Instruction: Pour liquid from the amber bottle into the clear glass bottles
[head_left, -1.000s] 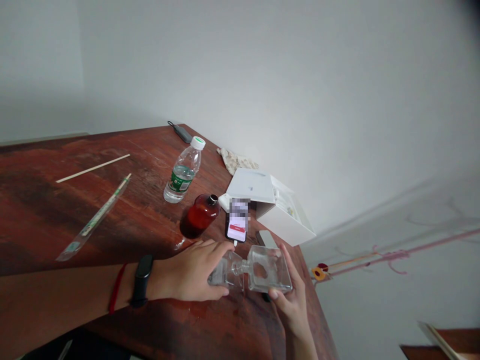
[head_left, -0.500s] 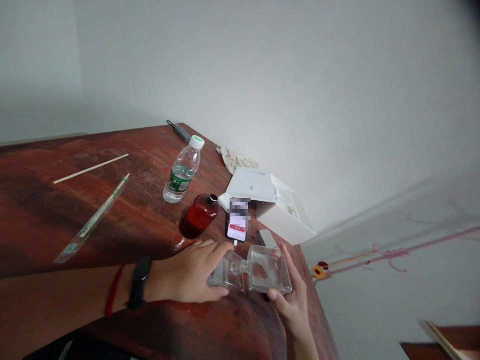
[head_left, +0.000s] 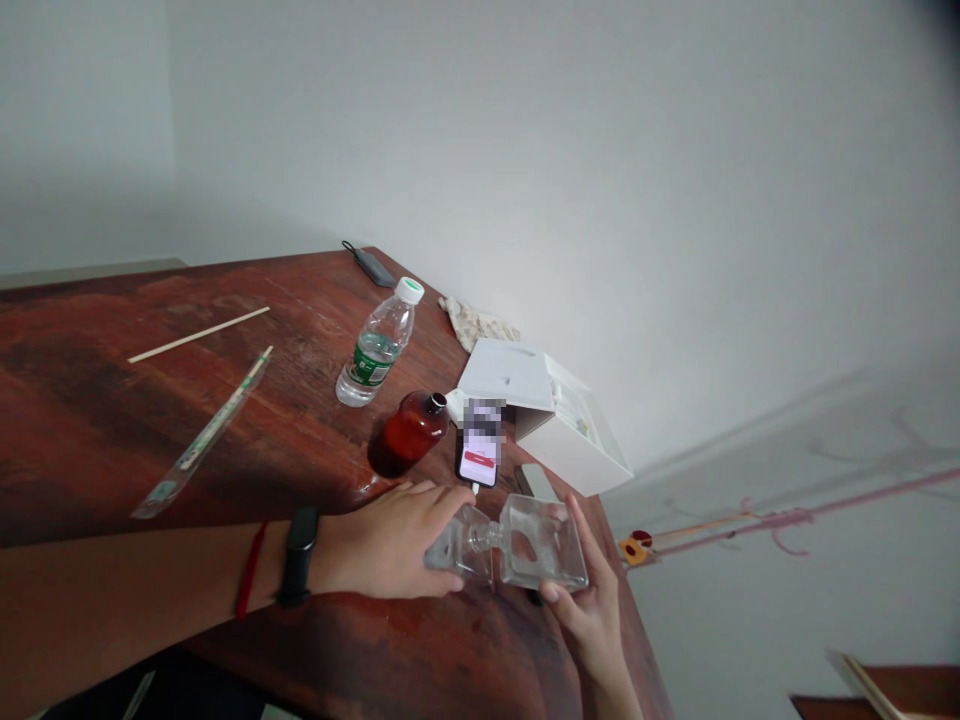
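My left hand [head_left: 401, 545], with a black band and red cord at the wrist, is wrapped round a clear square bottle [head_left: 474, 555]. My right hand [head_left: 592, 595] grips a second clear square bottle [head_left: 544, 550] at its base end, thumb in front and fingers behind. The necks of the two bottles meet end to end between my hands; whether they are joined cannot be seen. Just beyond my left hand stands an uncapped reddish-brown bottle [head_left: 411, 430]. Behind it is a water bottle [head_left: 375, 345] with a white cap and green label, partly filled.
A lit phone [head_left: 478, 465] with a cable leans by an open white box [head_left: 574, 450]. A bare stick [head_left: 199, 335], wrapped chopsticks [head_left: 210, 430], a grey strapped object [head_left: 373, 268] and a crumpled cloth [head_left: 480, 325] lie on the reddish wooden table [head_left: 300, 350]. A wall rises behind.
The view has shifted slightly, so most table items appear a little further right. Both hands keep their hold on the two clear bottles, whose necks remain together.
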